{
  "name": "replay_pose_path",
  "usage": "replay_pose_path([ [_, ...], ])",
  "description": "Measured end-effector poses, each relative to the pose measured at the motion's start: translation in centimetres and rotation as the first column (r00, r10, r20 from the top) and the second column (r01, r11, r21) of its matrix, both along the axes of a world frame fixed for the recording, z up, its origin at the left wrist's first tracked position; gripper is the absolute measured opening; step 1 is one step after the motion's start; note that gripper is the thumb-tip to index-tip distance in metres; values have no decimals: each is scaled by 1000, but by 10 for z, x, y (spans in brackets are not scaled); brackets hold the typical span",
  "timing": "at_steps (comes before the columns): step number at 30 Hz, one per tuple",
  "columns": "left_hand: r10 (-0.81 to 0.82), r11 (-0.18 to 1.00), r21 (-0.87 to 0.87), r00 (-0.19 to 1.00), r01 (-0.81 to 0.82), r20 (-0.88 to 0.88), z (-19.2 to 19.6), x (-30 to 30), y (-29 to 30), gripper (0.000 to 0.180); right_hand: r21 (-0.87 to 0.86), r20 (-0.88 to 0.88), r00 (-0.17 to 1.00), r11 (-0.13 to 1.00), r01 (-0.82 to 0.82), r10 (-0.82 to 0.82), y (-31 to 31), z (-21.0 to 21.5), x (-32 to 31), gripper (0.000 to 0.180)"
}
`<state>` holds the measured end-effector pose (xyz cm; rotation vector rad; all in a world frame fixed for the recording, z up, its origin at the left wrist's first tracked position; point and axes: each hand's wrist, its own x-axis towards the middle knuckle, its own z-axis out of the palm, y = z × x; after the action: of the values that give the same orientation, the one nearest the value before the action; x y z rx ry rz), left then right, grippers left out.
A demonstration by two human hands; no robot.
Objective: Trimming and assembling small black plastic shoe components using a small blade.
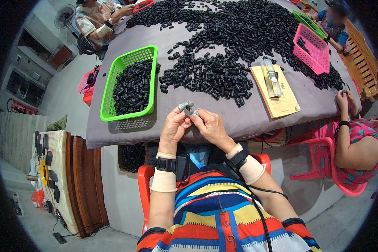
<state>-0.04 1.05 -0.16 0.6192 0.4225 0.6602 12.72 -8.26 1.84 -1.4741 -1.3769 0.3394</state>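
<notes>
My left hand [175, 126] and my right hand [212, 127] meet at the near edge of the grey-covered table [256, 126]. Between their closed fingertips they pinch a small black plastic piece [188, 112], partly hidden by the fingers. Grey wrapping covers a fingertip on each hand. Just beyond lies a loose pile of similar short black pieces [210, 77]. Left of my hands stands a bright green perforated basket [107, 101], holding many more of the pieces [132, 88].
A yellow notepad [281, 107] bears a clear plastic case [271, 80]. A pink basket [317, 61] stands farther right, near a green one [308, 21]. Other people sit at the far left, far right and near right, one on a pink chair [323, 145]. A box of black pieces [133, 157] sits under the table.
</notes>
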Motion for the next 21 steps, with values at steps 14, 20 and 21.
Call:
replay_pose_path([
  [14,-38,998,-49,999,39,7,3,-2,2,25,22,26,1000,1000,15,-16,0,1,-2,21],
  [20,-53,996,-65,999,53,12,1,-2,3,24,8,44,999,1000,12,-12,-1,1,-1,22],
  [21,-53,996,-65,998,54,13,1,-2,3,24,9,45,999,1000,14,-14,-1,1,-1,22],
])
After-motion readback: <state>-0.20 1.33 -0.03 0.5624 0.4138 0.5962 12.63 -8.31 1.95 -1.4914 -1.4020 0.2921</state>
